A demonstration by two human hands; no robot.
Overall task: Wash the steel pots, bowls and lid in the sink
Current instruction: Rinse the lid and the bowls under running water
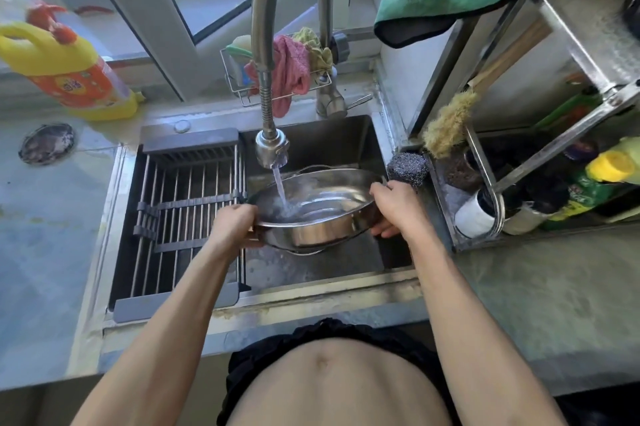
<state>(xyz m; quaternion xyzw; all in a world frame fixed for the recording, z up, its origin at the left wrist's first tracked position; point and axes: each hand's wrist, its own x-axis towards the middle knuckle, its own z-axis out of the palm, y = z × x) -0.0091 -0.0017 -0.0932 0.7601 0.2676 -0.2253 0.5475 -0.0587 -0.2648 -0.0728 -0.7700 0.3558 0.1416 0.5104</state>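
Note:
A shallow steel pot [322, 224] is held above the sink [332, 145], tilted with its right side higher. Water runs from the faucet head [272, 148] into the pot's left part. My left hand [233, 224] grips the pot's left rim, thumb over the edge. At the right rim, my right hand [394, 205] holds the pot with fingers curled under it. Another steel rim shows just beneath the pot [306, 251]; what it belongs to is hidden.
A drying rack [183, 217] spans the sink's left half. A steel scourer [407, 165] sits at the right rim, beside a shelf [485, 162] with brush and bottles. A yellow detergent bottle [69, 68] and a drain cover [46, 143] are on the left counter.

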